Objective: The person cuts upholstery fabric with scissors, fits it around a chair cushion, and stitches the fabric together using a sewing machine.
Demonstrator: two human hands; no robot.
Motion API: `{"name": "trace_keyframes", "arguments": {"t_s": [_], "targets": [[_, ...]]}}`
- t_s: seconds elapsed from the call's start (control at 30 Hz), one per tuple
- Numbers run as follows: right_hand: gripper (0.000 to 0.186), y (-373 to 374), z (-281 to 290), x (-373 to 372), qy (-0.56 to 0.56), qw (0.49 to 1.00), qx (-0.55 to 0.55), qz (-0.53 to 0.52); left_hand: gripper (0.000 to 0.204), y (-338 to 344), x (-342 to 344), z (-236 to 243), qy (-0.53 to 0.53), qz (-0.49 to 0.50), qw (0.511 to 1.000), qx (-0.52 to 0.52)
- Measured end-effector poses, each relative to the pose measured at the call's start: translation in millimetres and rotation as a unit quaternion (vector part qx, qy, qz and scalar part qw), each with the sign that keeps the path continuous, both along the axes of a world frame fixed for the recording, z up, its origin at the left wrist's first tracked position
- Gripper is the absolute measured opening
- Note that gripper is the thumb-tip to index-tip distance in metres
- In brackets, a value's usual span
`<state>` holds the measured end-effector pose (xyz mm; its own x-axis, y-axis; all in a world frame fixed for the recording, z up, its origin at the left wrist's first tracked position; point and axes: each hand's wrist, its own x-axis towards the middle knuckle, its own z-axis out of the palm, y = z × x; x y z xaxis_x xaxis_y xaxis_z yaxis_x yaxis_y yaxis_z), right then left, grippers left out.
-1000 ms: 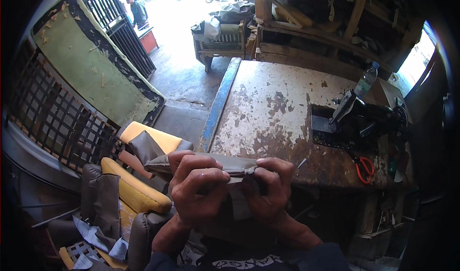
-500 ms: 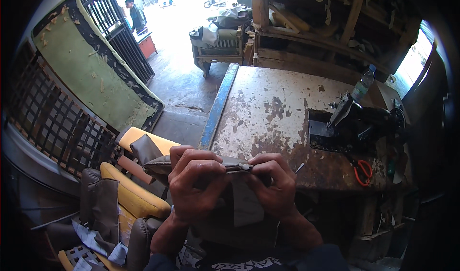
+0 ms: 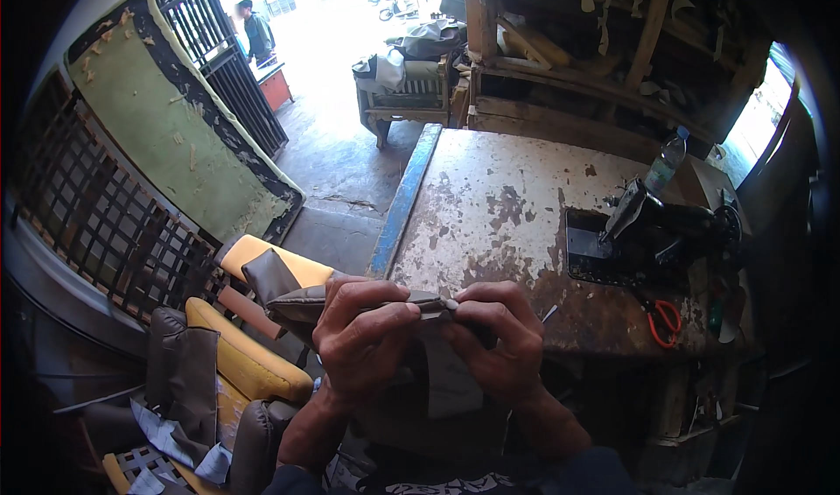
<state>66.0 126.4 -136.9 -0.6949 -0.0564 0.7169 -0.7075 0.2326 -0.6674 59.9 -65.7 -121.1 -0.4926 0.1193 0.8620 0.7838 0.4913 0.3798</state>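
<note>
Both hands pinch the edge of a brown leather-like upholstery cover [image 3: 297,307], held up in front of the table's near edge. My left hand [image 3: 363,333] is closed on its upper seam, fingertips over thumb. Close beside it, my right hand [image 3: 500,337] grips the seam's right end. A small whitish bit, perhaps a cord or filling, shows at the edge between the fingertips; I cannot tell which. Below the hands hangs a greyish flap [image 3: 451,381] of the cover. Both thumbs are partly hidden.
A worn table [image 3: 472,189] carries a black sewing machine [image 3: 674,228], orange-handled scissors [image 3: 667,322] and a plastic bottle [image 3: 667,158]. Yellow foam chair parts [image 3: 249,346] stand at lower left. A green padded panel [image 3: 162,119] leans behind them. A person [image 3: 256,33] stands outside the doorway.
My right fingertips have shifted slightly left along the seam, over the whitish bit. The left hand keeps its pinch, and the whole view has moved a little.
</note>
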Motion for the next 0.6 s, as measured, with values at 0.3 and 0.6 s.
{"name": "trace_keyframes", "arguments": {"t_s": [0.3, 0.6], "targets": [[0.023, -4.1, 1.1, -1.9, -0.016, 1.0, -0.017, -0.014, 0.036, 1.6, 1.0, 3.3, -0.014, -0.012, 1.0, 0.004], [0.02, -5.0, 3.0, -4.6, -0.007, 1.0, -0.017, -0.021, 0.033, 5.5, -3.5, 5.0, -0.034, 0.016, 0.999, 0.029]]}}
